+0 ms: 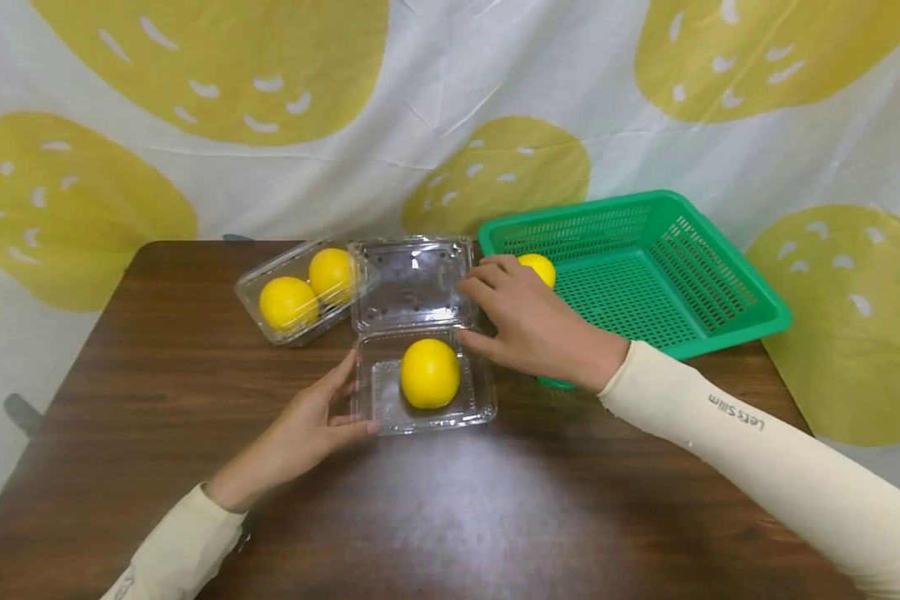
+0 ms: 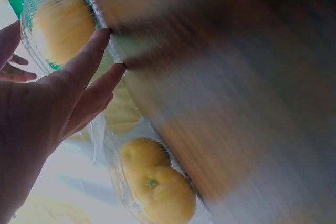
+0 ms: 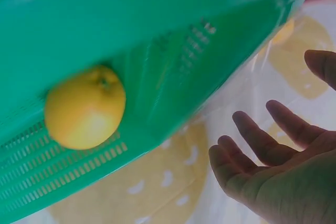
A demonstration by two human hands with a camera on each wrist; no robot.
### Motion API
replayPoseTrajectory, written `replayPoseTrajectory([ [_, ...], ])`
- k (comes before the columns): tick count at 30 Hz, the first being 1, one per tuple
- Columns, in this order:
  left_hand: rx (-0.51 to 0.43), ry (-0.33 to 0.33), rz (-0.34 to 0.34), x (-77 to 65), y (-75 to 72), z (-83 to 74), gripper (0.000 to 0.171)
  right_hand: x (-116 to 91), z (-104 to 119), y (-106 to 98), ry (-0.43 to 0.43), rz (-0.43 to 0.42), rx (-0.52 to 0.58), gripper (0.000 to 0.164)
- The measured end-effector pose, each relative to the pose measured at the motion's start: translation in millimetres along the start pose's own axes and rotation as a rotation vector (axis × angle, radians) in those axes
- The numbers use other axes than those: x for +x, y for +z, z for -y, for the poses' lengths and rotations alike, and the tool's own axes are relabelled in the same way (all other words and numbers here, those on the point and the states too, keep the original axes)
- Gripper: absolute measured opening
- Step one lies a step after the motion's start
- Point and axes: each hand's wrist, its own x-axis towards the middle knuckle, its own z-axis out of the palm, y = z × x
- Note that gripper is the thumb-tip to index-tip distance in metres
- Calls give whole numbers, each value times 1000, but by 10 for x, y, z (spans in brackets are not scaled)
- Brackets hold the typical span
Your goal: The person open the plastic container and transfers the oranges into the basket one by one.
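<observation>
a clear plastic hinged clamshell box [image 1: 420,329] lies spread out on the dark brown wooden table [image 1: 180,400], its transparent ridged lid [image 1: 412,287] folded back toward twelve o'clock and its shallow base [image 1: 472,400] nearer the person. a round bright yellow fruit [image 1: 430,373] sits about the middle of that base. the left hand [image 1: 311,425] is at the base's nine o'clock side, fingers fairly straight and touching the plastic, thumb at the corner between seven and eight o'clock; it seems to steady rather than clasp. the right hand [image 1: 536,325] hangs at about two o'clock of the fruit, fingers apart in a loose curve with nothing between them; from above i can't be sure whether its tips brush the lid's three o'clock edge.

the box should be very light and springy, its thin walls slick and quick to buckle, so it would skid if pushed; the base's corners and folded rim look the stiffest places to press. the lid is best taken by its rim, gently, since the hinge looks a mere thin fold. the fruit is likely the heavier piece, firm, smooth and ready to roll; cup it round its widest part.

at ten o'clock a closed clear plastic box [image 1: 249,290] holds two yellow fruits [image 1: 288,303]; at two o'clock a green perforated plastic basket [image 1: 645,292] has another yellow fruit [image 3: 85,107] inside.
</observation>
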Motion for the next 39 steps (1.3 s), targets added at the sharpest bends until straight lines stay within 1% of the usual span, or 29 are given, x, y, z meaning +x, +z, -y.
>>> replayPoseTrajectory([
  [5,-25,15,4,2,7,-10,105,-5,122,79,-48,18,-39,58],
  [11,-10,6,0,-2,6,-2,106,-25,232,175,-99,24,-73,57],
  [14,-8,7,-1,2,7,5,106,-40,278,211,-98,34,-66,55],
  [19,-3,-4,0,-7,-1,5,107,-59,359,280,-84,73,-63,59],
  [22,4,-9,3,-14,-7,1,107,-72,397,347,-79,96,-61,61],
  [26,-2,0,1,-8,-6,5,106,-71,417,453,-87,116,-85,63],
  [33,-15,6,-1,-5,-4,18,106,-29,421,570,-77,127,-148,70],
  [39,-14,-1,2,-2,-1,11,106,-9,444,629,-57,127,-147,76],
])
